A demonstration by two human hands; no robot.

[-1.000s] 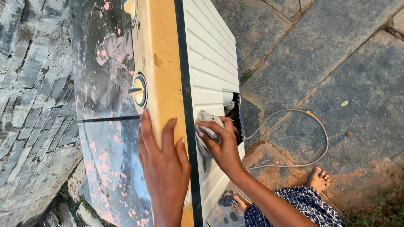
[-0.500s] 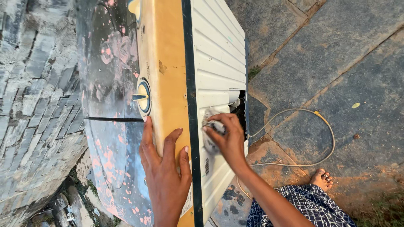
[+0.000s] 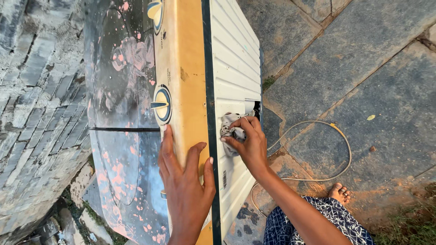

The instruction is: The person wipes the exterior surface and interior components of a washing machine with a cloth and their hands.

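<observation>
Head view shows our right hand (image 3: 247,145) closed around a crumpled grey cloth (image 3: 230,130), pressing it on the ribbed white side panel (image 3: 236,68) of the washing machine (image 3: 186,81). Our left hand (image 3: 186,181) lies open and flat on the yellow top edge, holding nothing, just beside a round dial (image 3: 162,105). The cloth is right of the left hand, and the panel's long axis runs away from us.

cloth (image 3: 230,130) half hidden under right hand (image 3: 249,145), washing machine (image 3: 190,68) cropped
</observation>
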